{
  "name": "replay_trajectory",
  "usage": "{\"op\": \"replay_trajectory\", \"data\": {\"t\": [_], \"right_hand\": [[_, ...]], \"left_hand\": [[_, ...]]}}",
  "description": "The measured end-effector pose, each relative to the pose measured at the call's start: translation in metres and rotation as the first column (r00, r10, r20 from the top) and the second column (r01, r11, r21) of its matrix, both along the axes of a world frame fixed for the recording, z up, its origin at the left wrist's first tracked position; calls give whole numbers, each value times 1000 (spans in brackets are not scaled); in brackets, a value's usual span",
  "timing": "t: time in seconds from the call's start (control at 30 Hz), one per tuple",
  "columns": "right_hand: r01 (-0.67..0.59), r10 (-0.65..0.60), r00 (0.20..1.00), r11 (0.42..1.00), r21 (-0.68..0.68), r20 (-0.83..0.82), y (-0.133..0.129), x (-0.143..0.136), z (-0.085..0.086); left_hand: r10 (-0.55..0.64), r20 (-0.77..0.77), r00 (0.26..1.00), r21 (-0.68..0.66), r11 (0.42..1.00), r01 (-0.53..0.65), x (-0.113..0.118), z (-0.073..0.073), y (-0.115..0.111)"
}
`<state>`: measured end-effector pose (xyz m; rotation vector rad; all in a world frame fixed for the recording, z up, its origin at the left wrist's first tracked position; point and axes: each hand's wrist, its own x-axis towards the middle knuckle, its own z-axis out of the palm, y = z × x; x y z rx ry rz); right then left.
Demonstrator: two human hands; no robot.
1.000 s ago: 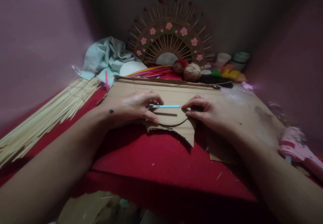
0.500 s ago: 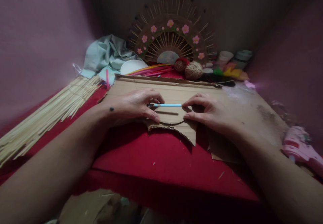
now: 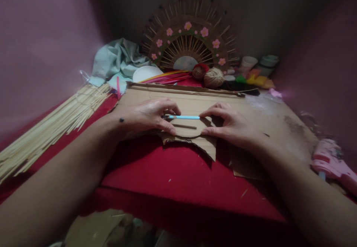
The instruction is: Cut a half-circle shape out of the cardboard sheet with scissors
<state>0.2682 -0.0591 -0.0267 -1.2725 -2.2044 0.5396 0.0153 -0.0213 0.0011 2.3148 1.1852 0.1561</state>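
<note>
Right now the blue stick (image 3: 184, 117) lies flat across the cardboard (image 3: 192, 104), long axis running left-right, roughly parallel to the desk's (image 3: 178, 172) near edge. Left hand (image 3: 145, 119) sits at its left end, thumb and forefinger pinching that tip; right hand (image 3: 231, 124) sits at its right end, forefinger and thumb closing on the other tip. So each hand owns one end, neither is nearer overall, stick spans the gap between them. Both palms rest low on the cardboard, other fingers curled, not spread.

Just below the stick: a thin dark line or second stick, parallel to it, can't tell which. Under that, a curved pencil arc (image 3: 185, 135) on the cardboard, bowing toward the person; stick lies like a chord across the top of that arc. Cardboard's near edge is ragged, a cut flap hanging over the red cloth.

Off-axis stuff, well apart from the hands: bamboo skewers (image 3: 52, 128) fanned out far left, pink glue gun (image 3: 331, 165) far right, twine ball (image 3: 213, 78) and stick fan (image 3: 192, 39) at the back wall
</note>
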Motion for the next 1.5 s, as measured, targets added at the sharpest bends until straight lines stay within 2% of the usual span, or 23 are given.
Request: {"op": "replay_trajectory", "data": {"t": [0.43,0.73,0.8,0.87,0.93,1.03,1.13,1.2,1.27,1.33,1.4,1.5], "right_hand": [[10,-10,1000,999,-37,-9,2,0,-1],[31,-31,999,999,-37,6,0,-2,1],[32,-32,999,999,-38,0,0,-2,1],[30,-31,999,999,-41,-12,-1,-2,0],[30,-31,999,999,-35,-21,0,-2,0],[38,-39,999,999,-33,-35,1,-1,1],[43,-63,988,989,-143,-141,1,-1,7],[73,-160,940,957,-282,-301,-1,-2,12],[108,-315,827,902,-418,-466,-3,-3,15],[101,-419,719,852,-513,-554,-2,-2,15],[71,-457,655,830,-553,-601,1,-1,12],[2,-443,591,837,-548,-674,7,3,3]], "left_hand": [[73,100,992,-34,997,-70,1,-4,2],[155,108,982,-129,982,-140,3,-2,1],[165,99,981,-85,984,-157,5,0,-2],[162,93,982,20,986,-165,8,3,-6],[124,79,989,101,986,-132,12,5,-11],[40,59,997,98,994,-46,14,5,-14],[14,42,999,96,995,-18,13,4,-13],[-8,22,1000,106,994,5,12,4,-12],[-24,10,1000,113,993,22,11,4,-12],[-29,18,999,115,993,27,12,3,-11],[-40,23,999,118,992,37,12,1,-10],[-64,30,997,133,989,59,13,-4,-9]]}}
